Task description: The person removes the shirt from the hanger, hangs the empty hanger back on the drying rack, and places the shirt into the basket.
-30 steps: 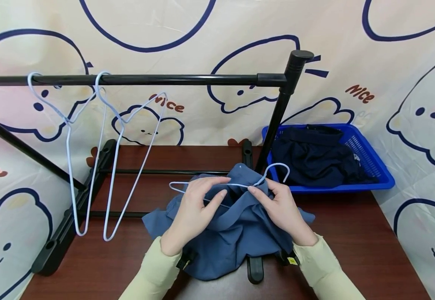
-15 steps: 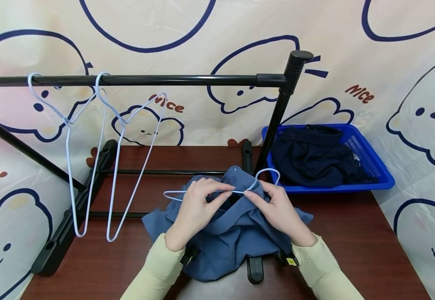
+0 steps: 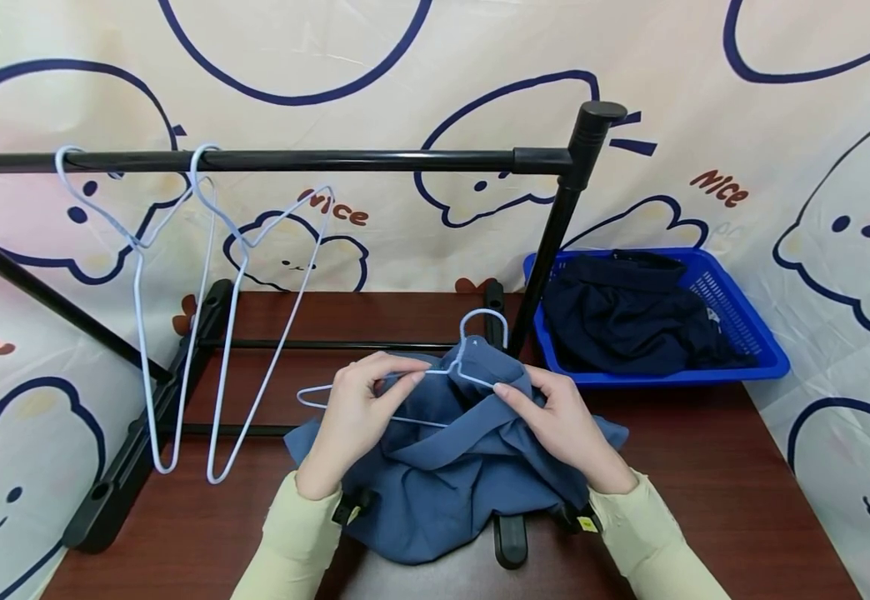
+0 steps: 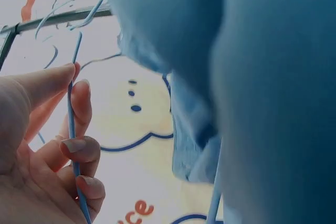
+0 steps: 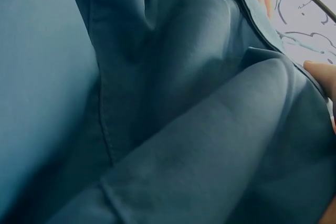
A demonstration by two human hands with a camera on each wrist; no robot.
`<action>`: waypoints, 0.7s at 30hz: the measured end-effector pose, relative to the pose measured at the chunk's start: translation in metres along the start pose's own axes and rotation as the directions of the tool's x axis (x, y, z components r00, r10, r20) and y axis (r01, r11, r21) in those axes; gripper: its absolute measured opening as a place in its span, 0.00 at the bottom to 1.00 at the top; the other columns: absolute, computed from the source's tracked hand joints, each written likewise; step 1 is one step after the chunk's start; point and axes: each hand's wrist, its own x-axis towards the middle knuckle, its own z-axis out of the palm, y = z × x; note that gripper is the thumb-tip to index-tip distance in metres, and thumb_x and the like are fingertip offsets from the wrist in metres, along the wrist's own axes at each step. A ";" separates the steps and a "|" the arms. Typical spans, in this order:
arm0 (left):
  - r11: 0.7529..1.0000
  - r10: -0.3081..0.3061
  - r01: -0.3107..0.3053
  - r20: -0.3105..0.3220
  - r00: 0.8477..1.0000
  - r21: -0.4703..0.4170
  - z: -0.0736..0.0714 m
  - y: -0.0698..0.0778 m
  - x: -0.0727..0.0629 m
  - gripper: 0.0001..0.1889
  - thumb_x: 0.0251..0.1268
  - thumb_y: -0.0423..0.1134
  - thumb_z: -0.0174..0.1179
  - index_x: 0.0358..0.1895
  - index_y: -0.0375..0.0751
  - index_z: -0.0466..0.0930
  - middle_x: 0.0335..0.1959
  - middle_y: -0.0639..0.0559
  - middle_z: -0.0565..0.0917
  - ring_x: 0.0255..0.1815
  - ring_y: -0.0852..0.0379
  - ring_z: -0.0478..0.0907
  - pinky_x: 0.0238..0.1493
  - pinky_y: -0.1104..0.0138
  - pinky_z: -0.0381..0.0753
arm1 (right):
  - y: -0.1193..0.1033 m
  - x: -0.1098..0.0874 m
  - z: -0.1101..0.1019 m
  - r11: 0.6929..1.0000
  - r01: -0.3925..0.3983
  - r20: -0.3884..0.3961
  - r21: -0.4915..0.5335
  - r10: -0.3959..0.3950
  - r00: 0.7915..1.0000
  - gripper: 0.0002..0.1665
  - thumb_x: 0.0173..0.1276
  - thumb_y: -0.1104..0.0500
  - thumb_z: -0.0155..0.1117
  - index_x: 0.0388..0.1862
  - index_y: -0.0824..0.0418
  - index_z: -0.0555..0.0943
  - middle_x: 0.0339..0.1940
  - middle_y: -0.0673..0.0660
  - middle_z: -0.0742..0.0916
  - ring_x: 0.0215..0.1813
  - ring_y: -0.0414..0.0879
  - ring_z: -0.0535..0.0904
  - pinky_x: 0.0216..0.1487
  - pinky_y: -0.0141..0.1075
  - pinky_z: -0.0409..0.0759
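Observation:
A blue-grey shirt [image 3: 457,492] lies bunched on the table, its opening facing up; cloth fills most of the right wrist view. A pale blue wire hanger [image 3: 483,312] lies across that opening, hook upward, with its left end sticking out beyond the cloth. My left hand [image 3: 363,408] pinches the hanger's left arm between thumb and fingers; in the left wrist view the curled fingers [image 4: 84,150] are around the wire. My right hand [image 3: 566,417] grips the shirt's edge, thumb beside the hanger's right arm. The tip of that arm is hidden in the fabric.
A black clothes rack [image 3: 375,160] stands over the table [image 3: 712,483], with two bare pale blue hangers [image 3: 227,375] on its rail at the left. Behind its right post, a blue basket [image 3: 768,362] holds dark navy clothing [image 3: 622,317]. A patterned sheet [image 3: 795,75] hangs behind.
The hanger has shifted left and its hook has swung from pointing right to upright. My left hand has moved left along with it, while my right hand stays nearly in place on the shirt.

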 end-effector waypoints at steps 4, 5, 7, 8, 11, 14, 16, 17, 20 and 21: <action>0.999 -0.035 0.035 -0.030 0.999 0.001 -0.010 -0.006 -0.002 0.09 0.70 0.38 0.67 0.49 0.54 0.91 0.42 0.65 0.86 0.24 0.60 0.71 0.23 0.67 0.69 | 0.001 0.000 -0.002 1.000 -0.003 0.006 -0.008 0.003 1.000 0.09 0.76 0.53 0.65 0.49 0.52 0.87 0.42 0.48 0.87 0.42 0.45 0.81 0.48 0.39 0.80; 0.999 -0.043 0.043 -0.038 0.998 0.001 -0.013 -0.007 -0.003 0.09 0.70 0.38 0.67 0.49 0.54 0.91 0.43 0.65 0.86 0.25 0.60 0.72 0.24 0.67 0.69 | 0.001 0.000 -0.003 1.000 -0.005 0.010 -0.009 0.005 1.000 0.09 0.76 0.53 0.65 0.50 0.52 0.87 0.43 0.47 0.87 0.42 0.44 0.81 0.49 0.39 0.80; 0.999 -0.054 0.054 -0.058 0.997 0.001 -0.017 -0.009 -0.004 0.09 0.70 0.38 0.66 0.49 0.54 0.91 0.43 0.64 0.87 0.28 0.60 0.74 0.25 0.68 0.70 | 0.002 -0.001 -0.004 1.000 -0.008 0.015 -0.017 0.008 1.000 0.10 0.76 0.52 0.65 0.50 0.51 0.86 0.44 0.46 0.87 0.43 0.44 0.82 0.50 0.39 0.80; 0.998 -0.057 0.057 -0.070 0.996 -0.002 -0.020 -0.011 -0.004 0.09 0.71 0.37 0.66 0.49 0.53 0.91 0.43 0.63 0.87 0.29 0.59 0.75 0.26 0.68 0.71 | 0.003 -0.001 -0.006 1.000 -0.010 0.016 -0.018 0.010 1.000 0.10 0.76 0.51 0.65 0.51 0.51 0.86 0.45 0.46 0.87 0.44 0.43 0.82 0.50 0.39 0.80; 0.997 -0.072 0.072 -0.112 0.991 -0.007 -0.026 -0.017 -0.005 0.09 0.71 0.36 0.66 0.49 0.51 0.91 0.44 0.60 0.87 0.33 0.59 0.78 0.30 0.71 0.74 | 0.006 -0.002 -0.009 0.999 -0.020 0.008 -0.029 0.020 1.000 0.10 0.76 0.50 0.65 0.49 0.51 0.86 0.44 0.46 0.87 0.44 0.44 0.82 0.50 0.39 0.80; 0.995 -0.097 0.096 -0.141 0.985 -0.011 -0.030 -0.021 -0.007 0.09 0.70 0.35 0.66 0.49 0.49 0.90 0.43 0.58 0.88 0.36 0.58 0.80 0.34 0.72 0.76 | 0.007 -0.002 -0.011 0.999 -0.038 -0.004 -0.031 0.038 0.999 0.10 0.75 0.49 0.66 0.47 0.51 0.86 0.43 0.47 0.88 0.44 0.44 0.82 0.50 0.39 0.80; 0.993 -0.121 0.122 -0.153 0.981 0.000 -0.031 -0.023 -0.008 0.08 0.70 0.36 0.67 0.48 0.49 0.90 0.42 0.58 0.88 0.37 0.59 0.82 0.35 0.72 0.77 | 0.007 -0.002 -0.012 0.998 -0.048 -0.006 -0.032 0.048 0.999 0.10 0.75 0.49 0.66 0.47 0.51 0.86 0.43 0.47 0.88 0.44 0.44 0.82 0.50 0.39 0.80; 0.991 -0.129 0.131 -0.154 0.980 0.004 -0.031 -0.023 -0.008 0.08 0.70 0.36 0.67 0.49 0.49 0.90 0.42 0.58 0.88 0.38 0.59 0.83 0.36 0.73 0.78 | 0.007 -0.002 -0.012 0.998 -0.051 -0.007 -0.032 0.051 0.999 0.10 0.75 0.49 0.66 0.47 0.51 0.86 0.43 0.47 0.88 0.44 0.44 0.82 0.50 0.39 0.80; 0.990 -0.134 0.138 -0.145 0.980 0.018 -0.029 -0.023 -0.008 0.09 0.71 0.38 0.66 0.51 0.50 0.89 0.42 0.58 0.89 0.41 0.60 0.84 0.39 0.71 0.80 | 0.008 -0.002 -0.011 0.998 -0.054 -0.006 -0.032 0.054 0.999 0.10 0.75 0.48 0.66 0.47 0.51 0.86 0.43 0.47 0.87 0.44 0.43 0.82 0.50 0.40 0.80; 0.991 -0.130 0.134 -0.140 0.982 0.022 -0.027 -0.021 -0.008 0.10 0.71 0.38 0.66 0.52 0.50 0.89 0.42 0.58 0.89 0.42 0.60 0.84 0.39 0.70 0.81 | 0.008 -0.002 -0.011 0.998 -0.051 -0.005 -0.033 0.051 0.999 0.10 0.75 0.48 0.66 0.47 0.51 0.86 0.43 0.46 0.87 0.44 0.43 0.82 0.50 0.40 0.80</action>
